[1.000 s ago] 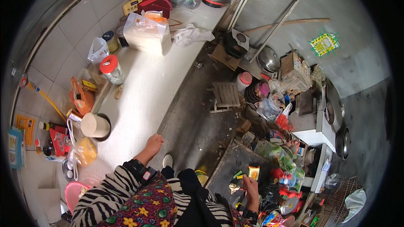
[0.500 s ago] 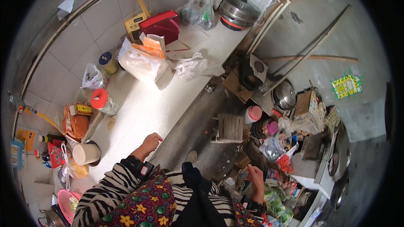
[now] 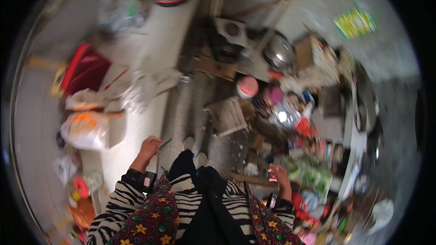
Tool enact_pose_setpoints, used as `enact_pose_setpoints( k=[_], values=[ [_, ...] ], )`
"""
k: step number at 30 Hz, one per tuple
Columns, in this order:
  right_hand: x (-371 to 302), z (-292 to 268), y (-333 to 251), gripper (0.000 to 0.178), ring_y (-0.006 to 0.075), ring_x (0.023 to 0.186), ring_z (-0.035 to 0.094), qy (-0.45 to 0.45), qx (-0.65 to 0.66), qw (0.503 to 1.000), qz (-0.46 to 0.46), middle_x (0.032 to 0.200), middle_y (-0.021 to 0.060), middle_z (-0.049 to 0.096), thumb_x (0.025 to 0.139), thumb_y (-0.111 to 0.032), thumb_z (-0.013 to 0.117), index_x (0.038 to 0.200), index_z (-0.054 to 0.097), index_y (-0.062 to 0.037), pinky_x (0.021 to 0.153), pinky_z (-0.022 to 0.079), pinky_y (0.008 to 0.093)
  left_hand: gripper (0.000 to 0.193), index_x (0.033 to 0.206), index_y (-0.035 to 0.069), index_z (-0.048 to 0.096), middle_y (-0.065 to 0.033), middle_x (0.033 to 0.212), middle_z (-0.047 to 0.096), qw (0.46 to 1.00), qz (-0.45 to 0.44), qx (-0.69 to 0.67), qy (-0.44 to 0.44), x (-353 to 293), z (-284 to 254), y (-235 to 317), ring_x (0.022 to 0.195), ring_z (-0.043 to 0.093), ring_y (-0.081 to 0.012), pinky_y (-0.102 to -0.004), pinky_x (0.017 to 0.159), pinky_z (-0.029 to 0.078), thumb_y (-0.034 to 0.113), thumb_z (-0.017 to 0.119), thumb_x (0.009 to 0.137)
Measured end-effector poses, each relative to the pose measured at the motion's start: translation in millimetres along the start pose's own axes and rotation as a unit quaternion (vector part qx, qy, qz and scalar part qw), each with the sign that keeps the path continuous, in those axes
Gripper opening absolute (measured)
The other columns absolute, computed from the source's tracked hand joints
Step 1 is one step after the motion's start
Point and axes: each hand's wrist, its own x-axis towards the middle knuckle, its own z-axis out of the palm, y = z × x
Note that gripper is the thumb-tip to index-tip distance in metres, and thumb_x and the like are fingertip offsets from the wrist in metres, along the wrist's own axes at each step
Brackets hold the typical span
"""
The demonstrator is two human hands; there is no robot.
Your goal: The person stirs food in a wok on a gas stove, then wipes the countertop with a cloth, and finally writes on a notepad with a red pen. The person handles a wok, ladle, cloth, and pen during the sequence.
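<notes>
Left hand (image 3: 149, 149) resting on white counter (image 3: 136, 154) edge, right hand (image 3: 280, 178) open above clutter

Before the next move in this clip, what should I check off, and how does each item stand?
1. Left hand supported on the white counter edge: ok, it rests there.
2. Left hand free of objects: cannot tell; a thin dark item shows by the fingers, too blurred to identify.
3. Right hand empty: ok, fingers spread, nothing visible in it.
4. Right hand's surroundings: not ok, dense clutter of packages lies beside it.
5. Floor footing: not ok, a small wooden stool and scraps lie ahead of the feet.
6. Image sharpness: not ok, heavy motion blur.
</notes>
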Motion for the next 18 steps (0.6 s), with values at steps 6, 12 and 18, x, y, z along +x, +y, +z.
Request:
enact_pose_setpoints(
  k=[6, 12, 18],
  values=[
    [-90, -87, 64, 0.033, 0.0046, 0.051, 0.045, 0.186, 0.081, 0.978, 0.050, 0.059, -0.0059, 0.048, 0.089, -0.038, 0.068, 0.076, 0.065, -0.0082, 0.047, 0.041, 0.0222, 0.022, 0.097, 0.006, 0.063, 0.0007, 0.071, 0.055, 0.981, 0.051, 0.109, -0.152, 53, 97, 57, 0.056, 0.048, -0.0087, -0.0235, 0.051, 0.040, 0.006, 0.043, 0.087],
    [-169, -132, 156, 0.035, 0.0053, 0.052, 0.044, 0.286, 0.132, 0.945, 0.088, 0.059, -0.0044, 0.049, 0.092, -0.036, 0.065, 0.074, 0.065, -0.0061, 0.049, 0.032, 0.0224, 0.021, 0.096, 0.005, 0.063, 0.0009, 0.072, 0.056, 0.948, 0.040, 0.208, -0.238, 39, 174, 56, 0.058, 0.050, -0.0090, -0.0237, 0.053, 0.042, 0.006, 0.044, 0.087],
    [-211, -122, 235, 0.036, 0.0049, 0.051, 0.045, 0.305, 0.166, 0.930, 0.124, 0.059, -0.0047, 0.050, 0.091, -0.039, 0.066, 0.077, 0.067, -0.0060, 0.049, 0.038, 0.0217, 0.018, 0.098, 0.008, 0.062, 0.0013, 0.075, 0.058, 0.916, 0.047, 0.291, -0.273, 17, 220, 49, 0.059, 0.050, -0.0082, -0.0229, 0.053, 0.041, 0.010, 0.046, 0.089]
  ],
)
